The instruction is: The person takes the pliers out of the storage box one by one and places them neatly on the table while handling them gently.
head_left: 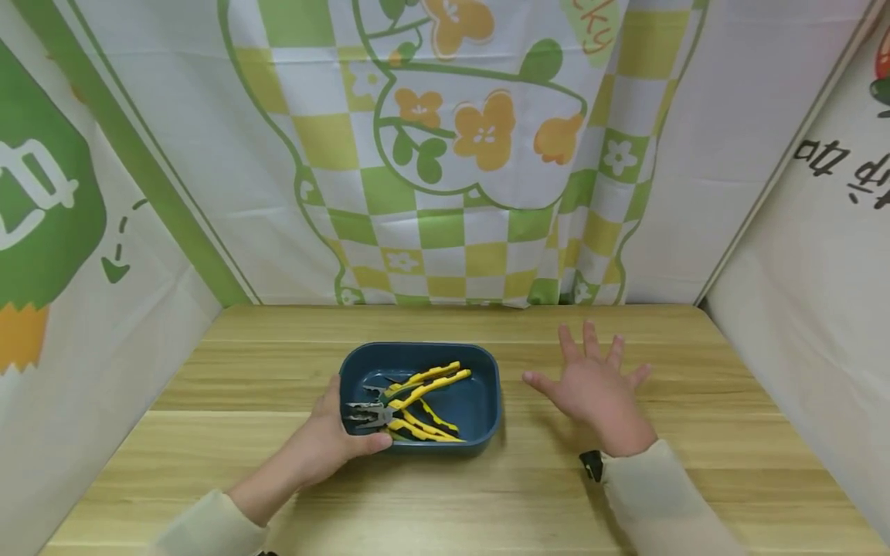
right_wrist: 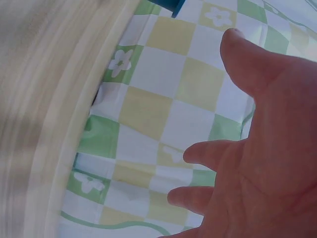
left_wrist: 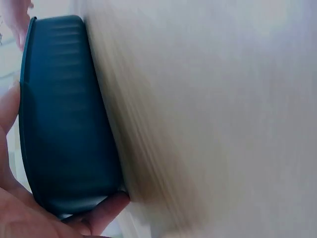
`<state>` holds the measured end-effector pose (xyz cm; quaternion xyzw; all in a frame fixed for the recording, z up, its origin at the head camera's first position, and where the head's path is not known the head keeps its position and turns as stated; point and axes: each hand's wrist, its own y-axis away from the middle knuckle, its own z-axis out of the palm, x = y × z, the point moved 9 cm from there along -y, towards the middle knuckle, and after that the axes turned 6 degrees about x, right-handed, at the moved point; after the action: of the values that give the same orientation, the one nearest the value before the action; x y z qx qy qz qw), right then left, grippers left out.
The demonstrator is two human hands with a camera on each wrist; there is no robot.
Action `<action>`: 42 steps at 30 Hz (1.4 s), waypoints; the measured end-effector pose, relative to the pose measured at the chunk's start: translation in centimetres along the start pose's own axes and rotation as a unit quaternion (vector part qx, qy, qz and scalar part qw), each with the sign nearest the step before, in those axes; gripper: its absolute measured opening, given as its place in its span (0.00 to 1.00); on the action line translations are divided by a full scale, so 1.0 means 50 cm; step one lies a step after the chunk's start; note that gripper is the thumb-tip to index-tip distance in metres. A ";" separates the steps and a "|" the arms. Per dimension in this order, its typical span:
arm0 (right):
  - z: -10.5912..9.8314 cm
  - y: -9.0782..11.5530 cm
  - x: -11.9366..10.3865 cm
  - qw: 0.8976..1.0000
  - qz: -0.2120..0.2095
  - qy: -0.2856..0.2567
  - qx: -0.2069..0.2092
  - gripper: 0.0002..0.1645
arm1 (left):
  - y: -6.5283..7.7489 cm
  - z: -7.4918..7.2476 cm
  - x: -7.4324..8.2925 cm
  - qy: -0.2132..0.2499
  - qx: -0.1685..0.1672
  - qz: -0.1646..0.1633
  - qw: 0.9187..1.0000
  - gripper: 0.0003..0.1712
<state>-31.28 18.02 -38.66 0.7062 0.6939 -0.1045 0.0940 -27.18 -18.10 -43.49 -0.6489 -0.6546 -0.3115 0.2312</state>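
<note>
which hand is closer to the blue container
The left. The left hand grips the blue container at its left end, thumb on the near rim; the right hand is apart from it, off to the container's right, fingers spread.

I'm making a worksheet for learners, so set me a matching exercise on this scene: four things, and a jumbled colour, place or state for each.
Column one
1. Pliers
2. Box
3. Left hand
4. Right hand

Column two
A. Spread wide, holding nothing
B. Yellow-handled, lying together
C. Gripping a container at one end
D. Dark blue, standing on the table

Right pairs: 1-B, 2-D, 3-C, 4-A
</note>
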 end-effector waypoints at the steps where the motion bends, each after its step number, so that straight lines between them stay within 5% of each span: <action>1: -0.002 0.000 0.000 1.000 0.000 0.001 0.000 0.71 | 0.004 0.005 0.002 -0.004 0.001 -0.003 1.000 0.82; 23: -0.023 0.005 -0.004 1.000 -0.004 0.009 0.008 0.72 | 0.061 0.068 0.052 -0.019 0.033 0.004 0.999 0.82; 31: -0.029 0.009 -0.001 1.000 -0.014 0.004 0.005 0.72 | 0.044 0.051 0.033 0.050 -0.014 0.034 0.998 0.75; 37: -0.041 0.014 -0.002 1.000 -0.027 -0.013 -0.002 0.71 | 0.034 0.047 0.031 0.066 -0.078 0.096 0.990 0.77; 42: -0.046 0.015 -0.005 0.999 -0.037 -0.022 -0.005 0.71 | 0.036 0.057 0.027 0.075 -0.076 0.096 0.990 0.76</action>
<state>-30.49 18.40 -36.37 0.6771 0.7178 -0.1204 0.1088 -25.17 -15.17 -44.33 -0.6994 -0.5444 -0.3840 0.2589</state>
